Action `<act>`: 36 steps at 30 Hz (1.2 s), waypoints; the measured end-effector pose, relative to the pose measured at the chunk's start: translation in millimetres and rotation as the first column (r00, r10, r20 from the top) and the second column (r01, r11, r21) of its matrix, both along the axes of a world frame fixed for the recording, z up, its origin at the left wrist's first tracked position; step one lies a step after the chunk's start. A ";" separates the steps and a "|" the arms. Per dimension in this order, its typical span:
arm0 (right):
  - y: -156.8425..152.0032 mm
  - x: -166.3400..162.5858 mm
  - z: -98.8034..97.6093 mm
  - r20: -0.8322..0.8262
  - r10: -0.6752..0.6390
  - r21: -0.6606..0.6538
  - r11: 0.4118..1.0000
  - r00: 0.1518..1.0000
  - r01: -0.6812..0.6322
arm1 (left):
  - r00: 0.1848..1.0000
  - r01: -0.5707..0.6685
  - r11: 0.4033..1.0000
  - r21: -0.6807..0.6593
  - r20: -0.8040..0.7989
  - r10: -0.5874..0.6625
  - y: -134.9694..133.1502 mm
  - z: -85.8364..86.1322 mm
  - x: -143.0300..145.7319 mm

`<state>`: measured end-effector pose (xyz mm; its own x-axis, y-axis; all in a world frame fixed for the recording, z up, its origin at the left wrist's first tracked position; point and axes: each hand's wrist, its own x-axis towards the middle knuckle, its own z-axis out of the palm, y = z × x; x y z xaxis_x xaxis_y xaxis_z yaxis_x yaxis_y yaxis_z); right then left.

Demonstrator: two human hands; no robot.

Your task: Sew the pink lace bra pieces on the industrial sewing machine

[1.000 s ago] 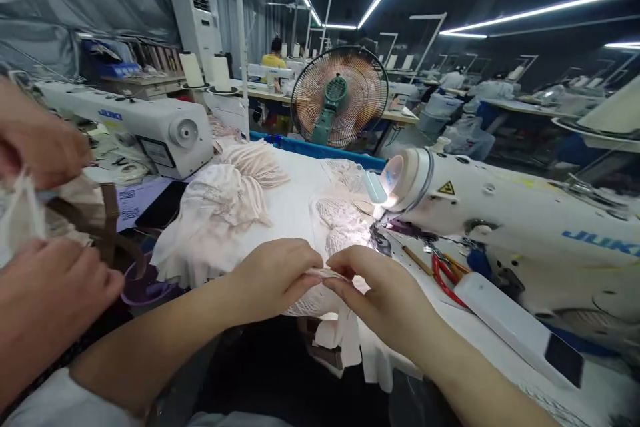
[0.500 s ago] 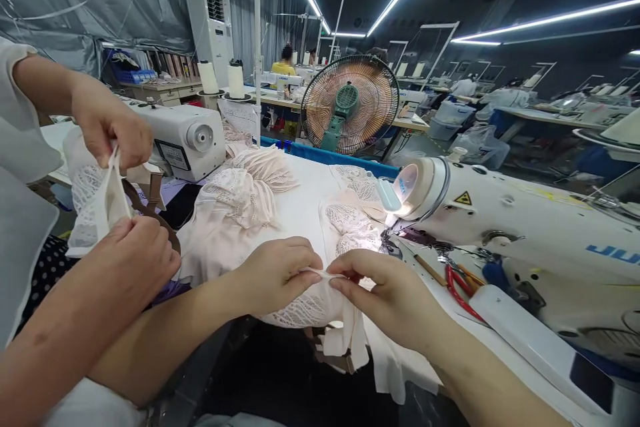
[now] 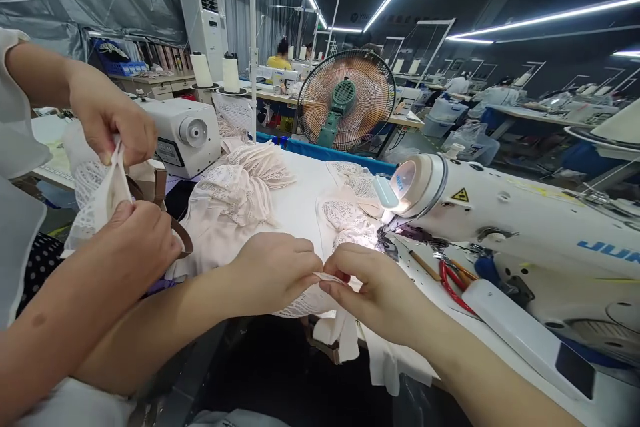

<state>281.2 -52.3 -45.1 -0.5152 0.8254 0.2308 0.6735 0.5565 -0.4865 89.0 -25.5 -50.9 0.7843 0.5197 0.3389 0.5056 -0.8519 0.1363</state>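
Note:
My left hand (image 3: 280,270) and my right hand (image 3: 377,293) are close together in the middle. Both pinch the thin folded edge of a cream lace garment piece (image 3: 331,277) between thumb and fingers. Below them, the cloth's pale strips (image 3: 345,340) hang over the table edge; much of the piece is hidden behind my hands. Just beyond my right hand lies more lace fabric (image 3: 345,210), under the lit needle area of a white sewing machine (image 3: 500,213). A gathered heap of lace garments (image 3: 235,193) sits past my left hand.
At left, a co-worker's hands (image 3: 117,120) stretch another cream lace piece (image 3: 113,197), one forearm alongside my left arm. Red-handled pliers (image 3: 453,290) and a white elongated device (image 3: 530,337) lie right. A second sewing machine (image 3: 185,133) and a large fan (image 3: 345,100) stand behind.
The view has shifted slightly. My hands have drawn closer together on the pinched edge, and less of it shows between them. The co-worker's hands keep nearly the same hold.

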 end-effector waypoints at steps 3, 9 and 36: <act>-0.7 8.1 3.1 0.042 0.026 -0.003 1.000 0.999 -0.026 | 0.989 0.027 1.000 -0.012 -0.148 -0.028 6.0 10.5 -8.1; -6.9 33.0 9.2 0.136 0.060 -0.053 0.997 0.989 -0.053 | 0.976 0.110 0.982 -0.151 -0.173 -0.135 14.4 19.3 -25.9; -39.9 49.2 -1.6 0.337 0.093 0.323 0.923 0.937 -0.208 | 0.938 0.281 0.913 -0.294 0.285 -0.197 16.7 19.4 -31.3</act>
<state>330.4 -92.2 -46.6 -0.7193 0.6281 0.2968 0.6520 0.7578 -0.0233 57.7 -8.7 -31.6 0.8132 0.4409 0.3799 0.2068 -0.8291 0.5195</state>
